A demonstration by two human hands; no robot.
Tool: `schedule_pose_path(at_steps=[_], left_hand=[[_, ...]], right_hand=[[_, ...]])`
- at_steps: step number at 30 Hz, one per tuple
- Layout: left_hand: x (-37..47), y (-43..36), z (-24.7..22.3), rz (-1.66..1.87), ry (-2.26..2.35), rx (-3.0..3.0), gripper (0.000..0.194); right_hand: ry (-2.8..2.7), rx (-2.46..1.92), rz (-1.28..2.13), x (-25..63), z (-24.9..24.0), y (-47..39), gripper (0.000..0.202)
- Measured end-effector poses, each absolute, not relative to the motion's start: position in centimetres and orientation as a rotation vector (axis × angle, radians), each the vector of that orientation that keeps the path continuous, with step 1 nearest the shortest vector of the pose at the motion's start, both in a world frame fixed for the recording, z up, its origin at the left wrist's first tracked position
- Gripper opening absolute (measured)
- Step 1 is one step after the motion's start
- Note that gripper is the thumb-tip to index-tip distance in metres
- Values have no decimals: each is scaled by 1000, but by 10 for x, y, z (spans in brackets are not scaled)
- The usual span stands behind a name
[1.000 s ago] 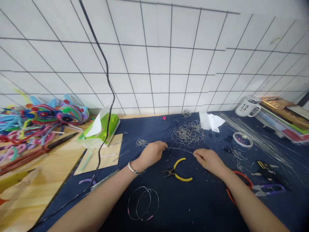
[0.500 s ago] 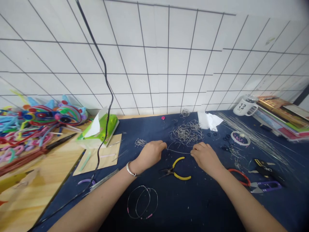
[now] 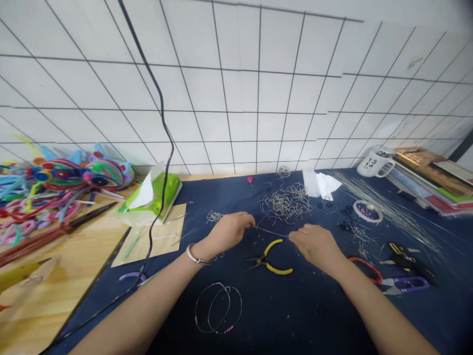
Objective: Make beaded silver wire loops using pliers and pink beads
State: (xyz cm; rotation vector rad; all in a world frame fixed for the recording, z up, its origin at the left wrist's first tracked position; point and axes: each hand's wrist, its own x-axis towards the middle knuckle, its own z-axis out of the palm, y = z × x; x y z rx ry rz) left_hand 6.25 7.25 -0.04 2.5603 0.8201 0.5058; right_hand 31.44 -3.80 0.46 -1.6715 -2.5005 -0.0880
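Note:
A thin silvery wire stretches between my two hands above the dark blue cloth. My left hand, with a silver bangle on its wrist, pinches one end. The other end is held in the closed fingers of my right hand. Just below the wire lie yellow-handled pliers, their handles spread and jaws pointing left. Two thin wire rings with pink beads overlap on the cloth nearer to me. Behind the wire sits a tangled heap of short bent wires.
To the right are purple snips, red-handled cutters, a round dish of beads and long straight wires. A white mug stands by stacked books. At left, a green tissue pack and a hanging black cable.
My right hand has shifted slightly left and down, and my left hand slightly up. The wire between them now slopes down to the right instead of sagging in a shallow curve.

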Motion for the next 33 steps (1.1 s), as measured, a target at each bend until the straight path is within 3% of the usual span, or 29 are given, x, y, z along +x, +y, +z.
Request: schedule_pose_path(at_steps=[7,17,24,33], left_hand=[[60,79,-5,506,739,2310,22],[54,82,0,408,429,1446,16],[55,82,-12,341,404,1447,17],[55,83,0,213,446,1675,9]], right_hand=[[-2451,-1635,-71,317,3,-35,31],[-2367,-1516,-71,329,0,-33,27],[-2296,-1366,-213,328,-1,-29,24],[-2417,-1519,-316,314,6,-37,20]])
